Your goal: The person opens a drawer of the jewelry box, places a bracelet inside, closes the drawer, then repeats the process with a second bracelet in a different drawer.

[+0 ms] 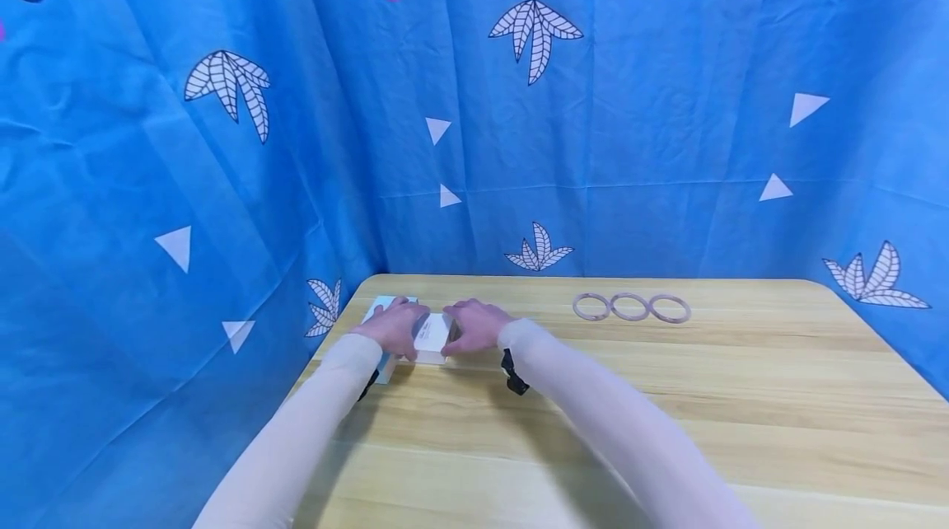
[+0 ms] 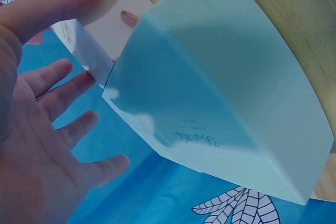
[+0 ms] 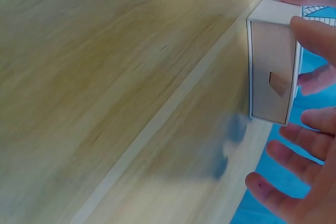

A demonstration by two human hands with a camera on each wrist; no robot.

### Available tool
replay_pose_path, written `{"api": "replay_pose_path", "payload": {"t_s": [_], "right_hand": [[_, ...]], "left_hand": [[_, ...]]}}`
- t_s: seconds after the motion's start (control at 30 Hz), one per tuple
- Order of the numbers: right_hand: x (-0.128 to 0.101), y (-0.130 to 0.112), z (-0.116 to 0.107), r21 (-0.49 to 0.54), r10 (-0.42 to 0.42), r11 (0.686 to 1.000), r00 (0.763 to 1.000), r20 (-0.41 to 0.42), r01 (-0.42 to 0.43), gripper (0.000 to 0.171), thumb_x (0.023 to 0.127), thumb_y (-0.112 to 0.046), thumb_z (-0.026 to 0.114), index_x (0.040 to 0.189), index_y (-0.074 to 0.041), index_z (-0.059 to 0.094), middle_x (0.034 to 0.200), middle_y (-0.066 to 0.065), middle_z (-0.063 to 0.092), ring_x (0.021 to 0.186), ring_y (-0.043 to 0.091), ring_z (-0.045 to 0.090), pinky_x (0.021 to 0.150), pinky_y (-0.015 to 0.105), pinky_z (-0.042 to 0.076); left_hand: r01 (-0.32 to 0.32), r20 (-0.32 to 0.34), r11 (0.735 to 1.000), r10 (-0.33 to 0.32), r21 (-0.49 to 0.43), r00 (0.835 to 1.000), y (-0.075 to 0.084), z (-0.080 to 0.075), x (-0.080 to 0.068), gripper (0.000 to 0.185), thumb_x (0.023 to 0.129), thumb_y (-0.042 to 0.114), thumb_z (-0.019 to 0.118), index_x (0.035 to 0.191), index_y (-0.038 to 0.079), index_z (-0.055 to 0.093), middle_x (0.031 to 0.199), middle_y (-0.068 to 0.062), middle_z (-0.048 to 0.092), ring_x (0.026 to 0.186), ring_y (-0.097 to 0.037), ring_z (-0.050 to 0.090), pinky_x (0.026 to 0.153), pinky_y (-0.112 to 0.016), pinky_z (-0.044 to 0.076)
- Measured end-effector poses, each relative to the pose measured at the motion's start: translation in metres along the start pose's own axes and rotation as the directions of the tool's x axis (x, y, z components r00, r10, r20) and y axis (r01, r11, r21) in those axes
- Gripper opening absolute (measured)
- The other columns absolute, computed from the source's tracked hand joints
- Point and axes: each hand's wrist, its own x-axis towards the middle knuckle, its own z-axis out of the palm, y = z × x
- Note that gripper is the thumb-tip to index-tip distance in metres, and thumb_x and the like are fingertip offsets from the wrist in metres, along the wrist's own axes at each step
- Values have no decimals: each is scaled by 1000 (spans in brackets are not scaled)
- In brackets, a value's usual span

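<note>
Sleeves [image 1: 615, 418] are stretched forward, the white box [image 1: 432, 332] being held by left grip [image 1: 395, 327] and right grip [image 1: 478, 325], best kept level beside the blue box [image 2: 226, 72]

cnt: hands 2 [image 1: 478, 325] | wht box 1 [image 1: 433, 333] | lt-blue box 1 [image 2: 231, 72] | rings 3 [image 1: 630, 319] | tbl 1 [image 1: 741, 372]

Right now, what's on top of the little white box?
Small dark lettering shows on top of the white box, too small to read. The left hand and right hand partly cover its ends, hiding whatever is there.
</note>
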Motion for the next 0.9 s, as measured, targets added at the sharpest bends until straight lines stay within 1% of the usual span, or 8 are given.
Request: {"api": "replay_pose_path", "payload": {"t_s": [0.1,0.23,0.33,0.43,0.67,0.9], "right_hand": [[1,-3,-1,-7,9,1000,1000,4,-9,89,80,-56,77,152,-13,45,138,5,62,119,21,59,98,40,53],[2,-5,0,-3,24,1000,1000,16,-24,94,79,-59,77,153,-13,43,140,5,60,121,22,58,99,41,52],[4,-5,3,-5,20,1000,1000,22,-20,94,78,-61,77,152,-13,44,139,5,61,119,22,58,98,42,53],[6,-6,6,-21,19,1000,1000,21,-18,92,78,-60,76,151,-13,46,138,5,61,117,21,57,97,42,53],[7,-7,7,-41,17,999,1000,-11,-18,86,80,-57,76,148,-13,50,135,6,62,118,22,57,103,48,48],[5,-7,9,-60,-4,998,1000,-31,2,77,80,-57,76,141,-14,56,125,2,66,112,18,58,100,46,49]], "left_hand": [[10,2,1000,-10,-5,1000,0,0,0,89,66,18,94,146,20,53,149,-8,50,136,-31,36,116,-69,21],[22,4,1000,-22,-1,1000,-1,1,0,90,67,18,94,147,21,52,150,-7,49,137,-31,35,117,-68,20],[24,9,1000,-24,-3,1000,0,2,-1,91,67,17,94,147,21,51,150,-7,48,138,-31,35,117,-68,19],[28,13,1000,-28,-10,1000,1,2,-2,91,67,17,93,148,21,51,152,-7,47,140,-31,33,118,-68,18],[35,-5,999,-36,-7,999,2,0,-3,92,68,17,93,149,22,50,153,-7,46,143,-32,29,119,-67,16],[26,-6,999,-26,-27,1000,2,0,-4,90,66,15,94,146,22,53,147,-8,49,138,-31,34,119,-68,16]]}}
